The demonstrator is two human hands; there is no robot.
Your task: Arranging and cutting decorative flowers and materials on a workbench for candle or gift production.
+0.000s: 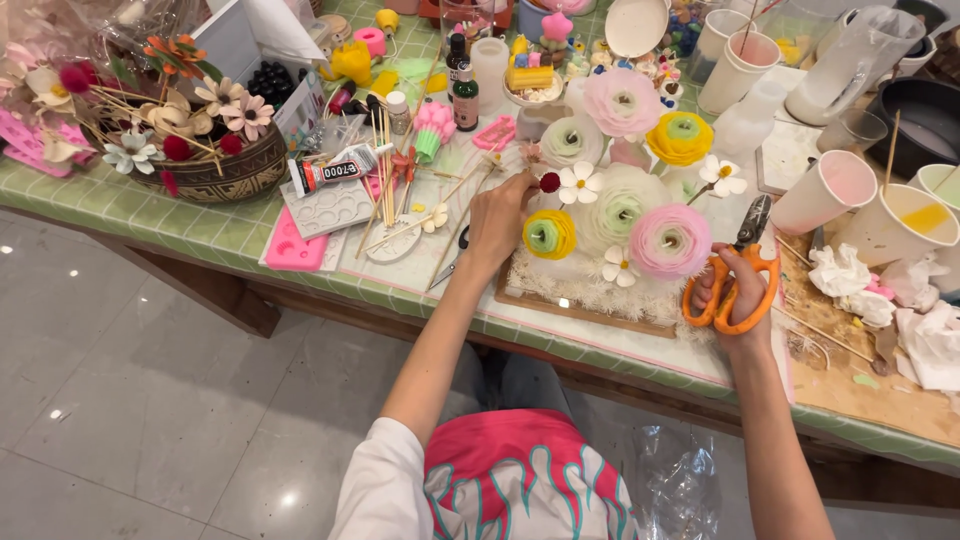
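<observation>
While scissors fill right hand, blades hide.

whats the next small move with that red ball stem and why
Probably press the red ball stem into the flower arrangement: the left hand holds it at its edge, while the right hand keeps the orange scissors off to the side.
</observation>
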